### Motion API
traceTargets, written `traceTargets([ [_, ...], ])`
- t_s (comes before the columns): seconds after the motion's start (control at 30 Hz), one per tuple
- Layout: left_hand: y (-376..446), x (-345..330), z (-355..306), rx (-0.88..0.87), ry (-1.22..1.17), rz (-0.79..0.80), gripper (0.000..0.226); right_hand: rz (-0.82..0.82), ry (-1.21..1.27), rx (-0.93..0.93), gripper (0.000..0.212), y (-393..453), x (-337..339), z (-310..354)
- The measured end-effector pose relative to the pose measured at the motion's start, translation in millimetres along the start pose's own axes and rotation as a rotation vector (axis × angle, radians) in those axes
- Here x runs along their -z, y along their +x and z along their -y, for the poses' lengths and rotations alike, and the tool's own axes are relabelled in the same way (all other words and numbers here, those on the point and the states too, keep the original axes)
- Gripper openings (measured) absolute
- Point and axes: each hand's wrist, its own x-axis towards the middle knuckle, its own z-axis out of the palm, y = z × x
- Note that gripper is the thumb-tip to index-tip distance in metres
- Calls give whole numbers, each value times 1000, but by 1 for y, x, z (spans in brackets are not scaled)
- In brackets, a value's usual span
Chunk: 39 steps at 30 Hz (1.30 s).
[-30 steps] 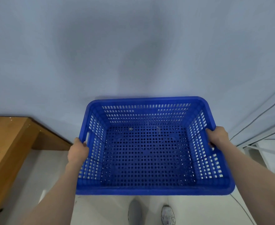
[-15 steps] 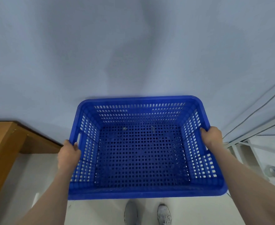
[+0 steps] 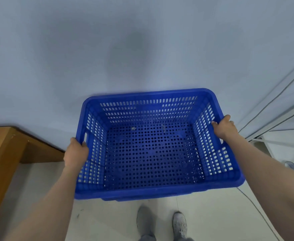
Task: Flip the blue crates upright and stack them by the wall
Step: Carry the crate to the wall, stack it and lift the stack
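A blue perforated crate [image 3: 151, 190] is upright, open side up, held in front of me close to the pale wall [image 3: 125, 49]. My left hand [image 3: 76, 153] grips its left rim beside the handle slot. My right hand [image 3: 225, 127] grips the right rim, fingers curled over the edge. A second blue edge shows just under the crate's near rim; I cannot tell whether it is another crate. The crate's inside holds nothing.
A wooden table [image 3: 2, 153] stands at the left against the wall. Grey cables and a white frame [image 3: 273, 119] run along the right. A tape roll [image 3: 289, 165] lies on the floor at right. My shoes [image 3: 162, 225] stand on the pale floor below the crate.
The crate has shifted slightly to the right and lower in view, closer to the wall base. Both hands keep the same grip on its rims.
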Motion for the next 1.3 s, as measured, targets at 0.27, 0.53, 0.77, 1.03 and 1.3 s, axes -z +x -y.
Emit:
traceTargets([
  [0.27,-73,13,-6,-158,260,-67,57,-97,-139,198,61,-52,-2,-27],
  [0.53,-211,-33,-22,-227,206,-43,54,-140,-245,420,65,-137,-7,-70],
  [0.77,-315,-99,29,-240,95,-142,54,-312,-47,355,67,-242,-76,-132],
  [1.03,-276,-216,88,316,-426,247,60,100,586,-234,57,-259,-223,-154],
  [1.3,-162,-301,89,740,-1033,285,71,374,1137,-526,39,-171,-334,-122],
])
